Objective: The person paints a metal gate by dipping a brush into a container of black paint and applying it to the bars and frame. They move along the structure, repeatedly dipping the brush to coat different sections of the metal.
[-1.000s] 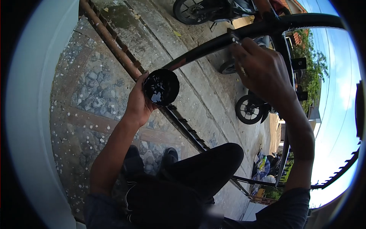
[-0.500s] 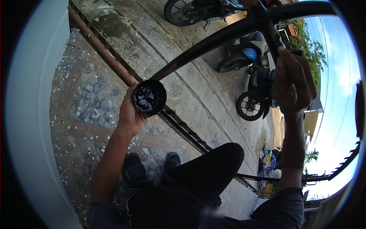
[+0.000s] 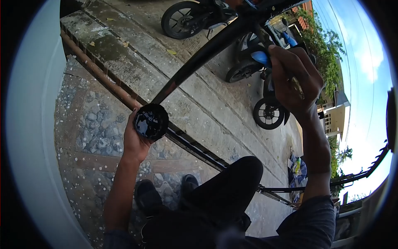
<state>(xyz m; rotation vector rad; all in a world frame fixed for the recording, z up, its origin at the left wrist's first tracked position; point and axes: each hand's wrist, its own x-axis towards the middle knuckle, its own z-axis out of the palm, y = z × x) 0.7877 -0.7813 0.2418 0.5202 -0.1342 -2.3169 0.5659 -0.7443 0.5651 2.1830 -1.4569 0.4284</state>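
Note:
A round black cup (image 3: 151,122) with glossy dark liquid inside rests in my left hand (image 3: 136,141), whose fingers wrap its side and underside. My right hand (image 3: 296,79) is raised at the right, fingers pinched together beside a black metal bar. What it holds is mostly hidden by the fingers and too dark to make out. A long black bar (image 3: 199,56) slants from just above the cup to a joint at the top, near my right fingertips.
Parked motorcycles (image 3: 184,20) stand beyond the bars on concrete. A rusty pipe rail (image 3: 97,72) runs diagonally. Below are pebbled paving (image 3: 101,124), my shoes and bent knee. A white wall (image 3: 31,124) borders the left; a bundle (image 3: 297,170) lies at right.
The view has shifted. The cup and my left hand appear lower and further left; my right hand also appears further left, its fingers still pinched near the bar.

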